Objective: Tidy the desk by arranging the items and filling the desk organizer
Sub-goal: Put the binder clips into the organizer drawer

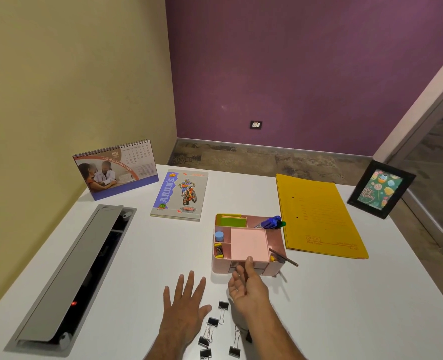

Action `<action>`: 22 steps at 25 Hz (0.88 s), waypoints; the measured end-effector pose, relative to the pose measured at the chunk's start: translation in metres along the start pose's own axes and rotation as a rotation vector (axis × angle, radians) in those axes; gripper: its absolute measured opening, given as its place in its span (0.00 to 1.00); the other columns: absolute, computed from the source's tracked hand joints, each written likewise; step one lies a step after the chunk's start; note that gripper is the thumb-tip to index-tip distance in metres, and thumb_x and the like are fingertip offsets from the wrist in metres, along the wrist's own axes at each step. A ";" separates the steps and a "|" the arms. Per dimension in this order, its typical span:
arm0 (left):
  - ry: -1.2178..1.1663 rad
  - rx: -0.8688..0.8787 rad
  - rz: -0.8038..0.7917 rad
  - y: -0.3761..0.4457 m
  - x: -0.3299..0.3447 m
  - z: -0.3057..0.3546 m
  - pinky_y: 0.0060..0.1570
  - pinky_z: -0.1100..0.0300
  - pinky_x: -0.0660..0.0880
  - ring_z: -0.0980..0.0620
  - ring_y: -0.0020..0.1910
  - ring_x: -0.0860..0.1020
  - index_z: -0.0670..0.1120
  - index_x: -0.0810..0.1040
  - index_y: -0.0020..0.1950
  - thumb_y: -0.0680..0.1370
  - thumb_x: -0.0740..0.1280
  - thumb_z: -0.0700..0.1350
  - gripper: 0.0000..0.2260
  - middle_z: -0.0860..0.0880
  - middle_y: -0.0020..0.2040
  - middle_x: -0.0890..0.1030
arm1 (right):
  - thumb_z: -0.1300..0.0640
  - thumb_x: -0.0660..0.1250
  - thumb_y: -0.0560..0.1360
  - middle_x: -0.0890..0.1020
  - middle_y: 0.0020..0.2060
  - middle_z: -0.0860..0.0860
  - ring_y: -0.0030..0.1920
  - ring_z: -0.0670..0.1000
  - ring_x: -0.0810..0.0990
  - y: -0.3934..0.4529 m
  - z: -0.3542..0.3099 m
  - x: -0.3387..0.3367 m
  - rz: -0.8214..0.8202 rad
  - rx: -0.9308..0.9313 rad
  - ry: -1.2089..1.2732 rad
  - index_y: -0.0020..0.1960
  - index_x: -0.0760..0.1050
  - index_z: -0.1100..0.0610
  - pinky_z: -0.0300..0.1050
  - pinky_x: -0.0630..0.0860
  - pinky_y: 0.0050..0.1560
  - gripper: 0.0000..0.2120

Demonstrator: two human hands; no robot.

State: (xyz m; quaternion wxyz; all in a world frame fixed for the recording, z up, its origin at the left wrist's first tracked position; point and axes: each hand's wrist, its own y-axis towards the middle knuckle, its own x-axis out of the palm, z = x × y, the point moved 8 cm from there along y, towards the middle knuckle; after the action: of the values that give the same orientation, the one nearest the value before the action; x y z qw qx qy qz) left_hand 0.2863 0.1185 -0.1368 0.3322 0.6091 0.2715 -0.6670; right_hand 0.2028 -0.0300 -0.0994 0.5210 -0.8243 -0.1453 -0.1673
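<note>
A glossy pink plastic desk organizer, boxy with rounded corners, sits mid-way across the smooth white desk. Its back compartments hold flat green and yellow sticky notes and blue pens; the left cells hold a small round blue cap-like item and something yellow; a slim pencil leans out at the right. The right hand pinches the organizer's front edge, thumb on the rim, fingers beneath. The left hand lies flat on the desk, fingers spread. Black metal binder clips with wire handles lie scattered between the forearms. A matte yellow card folder lies just right of the organizer
</note>
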 end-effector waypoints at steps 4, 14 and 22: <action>-0.021 -0.017 -0.007 -0.001 -0.001 -0.001 0.73 0.46 0.33 0.50 0.79 0.37 0.53 0.68 0.71 0.81 0.39 0.64 0.30 0.45 0.72 0.72 | 0.53 0.71 0.74 0.82 0.50 0.57 0.48 0.54 0.81 0.000 -0.003 0.005 -0.010 -0.005 0.059 0.62 0.74 0.64 0.47 0.77 0.40 0.22; -0.036 0.001 -0.105 0.001 -0.001 0.002 0.73 0.46 0.32 0.50 0.79 0.37 0.54 0.66 0.72 0.81 0.39 0.64 0.28 0.51 0.81 0.44 | 0.53 0.70 0.74 0.78 0.57 0.61 0.51 0.58 0.81 -0.003 0.001 0.007 -0.088 0.000 0.098 0.62 0.71 0.64 0.52 0.81 0.50 0.22; -0.052 -0.015 -0.223 0.002 0.002 0.002 0.73 0.46 0.32 0.49 0.79 0.39 0.54 0.66 0.72 0.81 0.39 0.64 0.29 0.50 0.80 0.52 | 0.50 0.70 0.73 0.80 0.58 0.60 0.50 0.56 0.82 -0.002 0.015 -0.014 -0.052 0.016 0.054 0.63 0.72 0.64 0.51 0.79 0.48 0.25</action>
State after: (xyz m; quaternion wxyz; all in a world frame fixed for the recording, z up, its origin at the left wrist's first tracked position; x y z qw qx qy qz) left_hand 0.2867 0.1155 -0.1380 0.2676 0.5551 0.3339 -0.7133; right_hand 0.1909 -0.0169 -0.1097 0.5267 -0.8113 -0.1538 -0.2019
